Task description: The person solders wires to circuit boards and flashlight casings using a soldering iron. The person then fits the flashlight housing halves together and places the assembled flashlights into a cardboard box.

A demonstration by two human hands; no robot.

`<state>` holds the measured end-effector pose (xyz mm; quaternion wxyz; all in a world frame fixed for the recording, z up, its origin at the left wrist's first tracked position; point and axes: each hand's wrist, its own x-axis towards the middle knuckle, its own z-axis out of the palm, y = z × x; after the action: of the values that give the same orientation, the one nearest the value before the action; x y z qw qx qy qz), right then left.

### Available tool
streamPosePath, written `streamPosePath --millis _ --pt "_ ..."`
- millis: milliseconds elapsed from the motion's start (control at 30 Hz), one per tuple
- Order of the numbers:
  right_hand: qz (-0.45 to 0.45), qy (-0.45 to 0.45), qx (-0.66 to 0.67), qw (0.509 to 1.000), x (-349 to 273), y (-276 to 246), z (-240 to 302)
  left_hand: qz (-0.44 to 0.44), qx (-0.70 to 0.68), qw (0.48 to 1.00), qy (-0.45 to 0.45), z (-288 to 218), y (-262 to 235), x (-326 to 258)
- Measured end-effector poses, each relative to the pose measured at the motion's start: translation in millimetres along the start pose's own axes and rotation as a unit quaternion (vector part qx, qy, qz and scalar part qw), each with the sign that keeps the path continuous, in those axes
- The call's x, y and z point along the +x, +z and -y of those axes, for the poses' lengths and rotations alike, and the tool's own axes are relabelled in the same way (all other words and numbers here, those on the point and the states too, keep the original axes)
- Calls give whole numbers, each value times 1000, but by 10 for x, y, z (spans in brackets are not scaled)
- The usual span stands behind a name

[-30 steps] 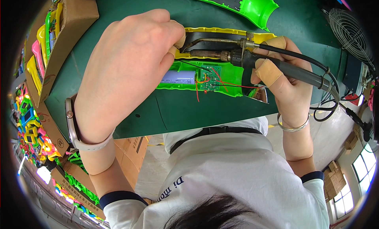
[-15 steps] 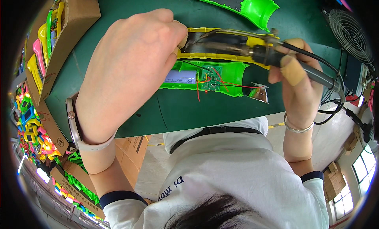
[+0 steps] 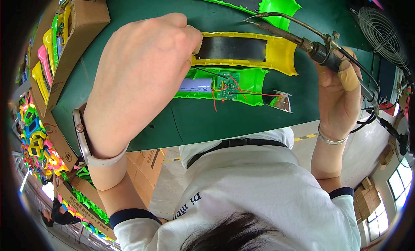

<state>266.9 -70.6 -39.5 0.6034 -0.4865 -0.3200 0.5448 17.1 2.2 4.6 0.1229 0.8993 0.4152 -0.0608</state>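
Observation:
My right hand (image 3: 339,93) grips a soldering iron (image 3: 319,53) with a thin solder-feed tube (image 3: 298,22) alongside. Its tip is raised near the far green shell half (image 3: 276,11), clear of my left fingers. My left hand (image 3: 142,69) is closed at the left end of a yellow shell half (image 3: 281,56) lined with a black strip (image 3: 233,49). What its fingertips pinch is hidden. Nearer me lies another green shell half (image 3: 253,86) with a lilac battery cell (image 3: 196,85), a green circuit board (image 3: 228,84), and wires running to a small shiny piece (image 3: 282,102).
A cardboard box (image 3: 93,17) of coloured shells stands at the left of the green table (image 3: 216,121). A round wire fan guard (image 3: 382,37) and cables are at the far right. Bins of bright parts (image 3: 39,143) line the left side, with a person in dark clothes (image 3: 60,214) beyond.
The soldering iron has lifted away from my left fingertips, up and to the right with my right hand, uncovering the yellow shell. My left hand stays at the shell's left end.

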Motion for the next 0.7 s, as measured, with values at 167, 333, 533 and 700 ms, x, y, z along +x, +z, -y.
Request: streamPosePath --millis 167,333,533,700 --pt "13 -28 29 999 18 -89 -26 -9 48 999 14 -5 -22 -12" --pt "14 -34 31 999 42 -264 -67 -13 69 997 11 -8 -37 -34" --pt "-13 -30 28 999 48 -122 -13 -114 -31 992 38 -180 -118 -23" --pt "50 -56 52 996 96 -134 -5 19 -118 982 145 -325 38 75"
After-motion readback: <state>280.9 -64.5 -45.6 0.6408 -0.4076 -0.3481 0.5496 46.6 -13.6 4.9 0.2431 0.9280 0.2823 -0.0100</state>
